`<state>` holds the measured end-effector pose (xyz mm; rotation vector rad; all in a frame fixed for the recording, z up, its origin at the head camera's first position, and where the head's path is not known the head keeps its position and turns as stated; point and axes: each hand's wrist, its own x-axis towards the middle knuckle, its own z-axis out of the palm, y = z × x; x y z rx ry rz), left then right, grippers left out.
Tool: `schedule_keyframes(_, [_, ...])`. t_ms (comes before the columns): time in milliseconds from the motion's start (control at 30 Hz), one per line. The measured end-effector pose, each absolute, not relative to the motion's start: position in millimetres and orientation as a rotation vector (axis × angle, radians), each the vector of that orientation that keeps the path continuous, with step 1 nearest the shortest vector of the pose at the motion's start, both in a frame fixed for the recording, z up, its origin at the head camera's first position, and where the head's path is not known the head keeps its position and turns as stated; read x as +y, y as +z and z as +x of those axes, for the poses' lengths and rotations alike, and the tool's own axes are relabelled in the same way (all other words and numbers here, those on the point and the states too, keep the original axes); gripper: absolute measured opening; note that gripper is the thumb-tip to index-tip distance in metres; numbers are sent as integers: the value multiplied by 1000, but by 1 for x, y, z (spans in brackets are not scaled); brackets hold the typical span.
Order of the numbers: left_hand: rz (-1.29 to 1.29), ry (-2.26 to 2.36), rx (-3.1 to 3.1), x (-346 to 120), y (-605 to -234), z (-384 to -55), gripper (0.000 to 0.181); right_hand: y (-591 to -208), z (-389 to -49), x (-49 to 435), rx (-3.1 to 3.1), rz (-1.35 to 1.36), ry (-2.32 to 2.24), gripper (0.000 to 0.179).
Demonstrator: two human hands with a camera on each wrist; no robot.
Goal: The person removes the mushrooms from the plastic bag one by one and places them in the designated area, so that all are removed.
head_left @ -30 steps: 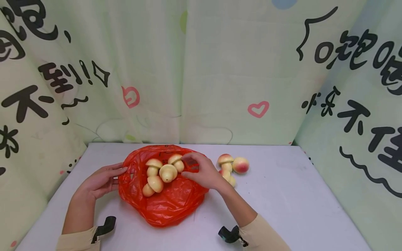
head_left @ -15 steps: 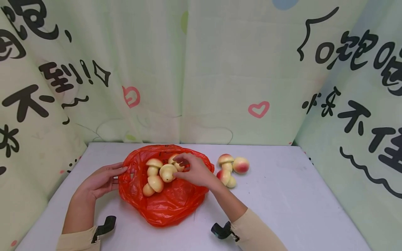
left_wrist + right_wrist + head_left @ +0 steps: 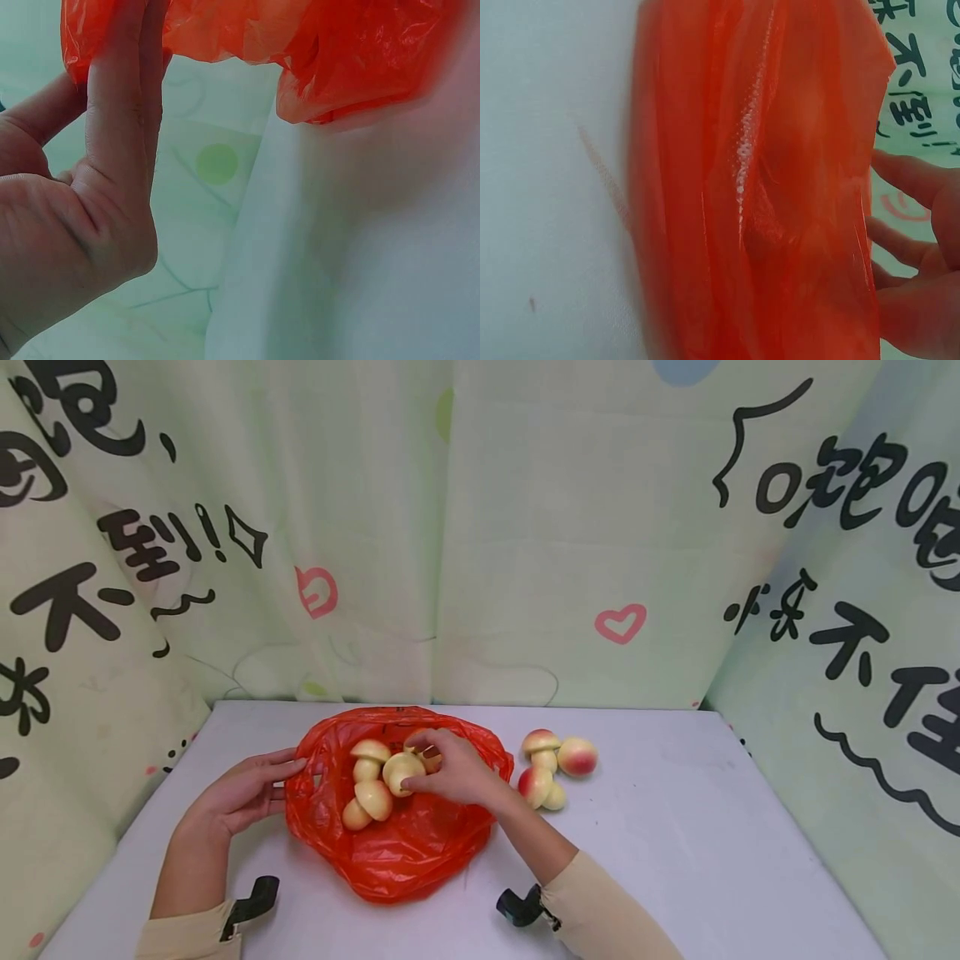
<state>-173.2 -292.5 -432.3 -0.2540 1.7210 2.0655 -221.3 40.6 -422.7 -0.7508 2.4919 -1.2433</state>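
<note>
A red plastic bag (image 3: pixel 386 852) lies on the table with its mouth spread wide. Several pale toy mushrooms (image 3: pixel 369 760) rest inside it. My left hand (image 3: pixel 242 789) pinches the bag's left rim, thumb on the inner side and fingers outside; the left wrist view shows red film between thumb and fingers. Inside the mouth, my right hand (image 3: pixel 457 770) reaches over the right-hand mushrooms, thumb beside the middle mushroom (image 3: pixel 402 770) and fingers spread over the one behind, which is partly hidden. In the right wrist view, the bag's side covers the fingertips.
To the right of the bag, several pink-capped toy mushrooms (image 3: pixel 542 758) lie grouped on the white table (image 3: pixel 675 860). A printed curtain (image 3: pixel 525 527) stands around the table's back and sides. Black camera mounts (image 3: pixel 519 907) sit at both wrists.
My right hand has moved left and slightly lower, from the bag's right side to over the middle mushroom. My left hand and the bag have stayed in place.
</note>
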Motion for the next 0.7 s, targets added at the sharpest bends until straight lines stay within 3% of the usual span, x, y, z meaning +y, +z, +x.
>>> schedule_keyframes(700, [-261, 2060, 1747, -292, -430, -173, 75, -425, -222, 26, 2557, -824, -1117, 58])
